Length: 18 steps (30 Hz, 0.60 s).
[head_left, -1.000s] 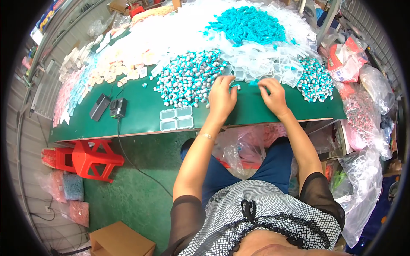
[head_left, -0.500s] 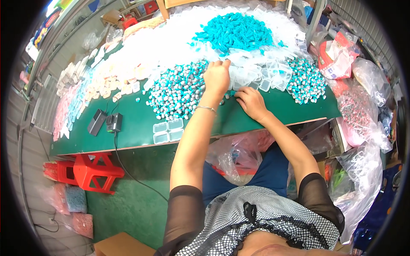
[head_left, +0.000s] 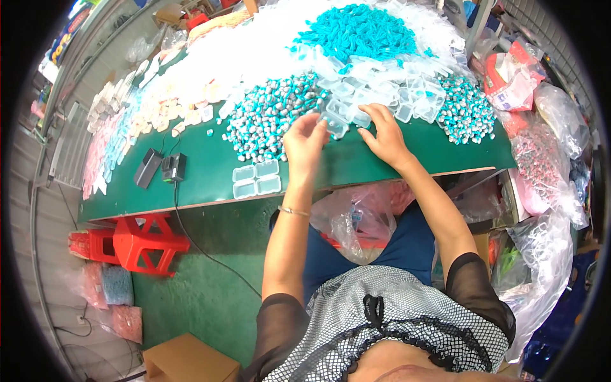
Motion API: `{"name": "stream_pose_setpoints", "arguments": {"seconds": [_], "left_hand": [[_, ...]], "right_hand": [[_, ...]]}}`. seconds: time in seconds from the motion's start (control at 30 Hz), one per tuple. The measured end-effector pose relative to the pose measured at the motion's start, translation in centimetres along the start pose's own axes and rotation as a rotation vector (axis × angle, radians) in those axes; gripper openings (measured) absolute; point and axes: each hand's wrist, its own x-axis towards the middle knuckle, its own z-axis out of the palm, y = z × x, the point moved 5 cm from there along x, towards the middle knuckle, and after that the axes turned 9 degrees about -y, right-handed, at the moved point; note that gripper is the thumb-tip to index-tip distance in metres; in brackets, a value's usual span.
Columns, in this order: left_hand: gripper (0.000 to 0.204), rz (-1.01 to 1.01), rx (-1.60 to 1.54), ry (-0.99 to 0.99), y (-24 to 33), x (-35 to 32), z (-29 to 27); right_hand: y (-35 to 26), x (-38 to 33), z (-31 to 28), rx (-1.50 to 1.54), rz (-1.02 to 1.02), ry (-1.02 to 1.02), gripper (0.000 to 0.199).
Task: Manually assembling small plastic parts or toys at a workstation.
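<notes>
My left hand [head_left: 304, 145] pinches a small clear plastic box [head_left: 335, 125] by its near left edge, over the front of the green table. Just right of that box is my right hand [head_left: 386, 139], its thumb and fingers apart and nothing between them. A heap of small turquoise-and-grey pieces [head_left: 270, 114] lies beyond and left of my left hand. More clear plastic boxes [head_left: 407, 99] are piled beyond both hands. A clear box with several compartments [head_left: 256, 179] rests near the table's front edge, left of my left wrist.
A second heap of turquoise-and-grey pieces [head_left: 466, 108] lies at the right. Turquoise strips [head_left: 359, 32] are piled far back. Two black devices [head_left: 173, 167] with cords sit at left on the green table [head_left: 216, 159]. Red stools [head_left: 149, 245] stand below; plastic bags [head_left: 538, 156] crowd the right.
My left hand has come back toward me from the pile, and a clear plastic box is now at its fingertips. My right hand has lifted slightly and its fingers have spread. The view has shifted.
</notes>
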Motion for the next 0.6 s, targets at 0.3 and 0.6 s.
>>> {"name": "stream_pose_setpoints", "arguments": {"seconds": [0.3, 0.6], "left_hand": [[0.021, -0.156, -0.011, 0.101, -1.8, -9.9, -1.1], [0.033, 0.079, 0.991, 0.072, 0.9, -13.3, -2.6]], "right_hand": [[-6.1, -3.8, 1.7, 0.245, -0.176, -0.399, 0.038], [-7.2, -4.2, 4.9, 0.181, -0.262, -0.506, 0.017]]}}
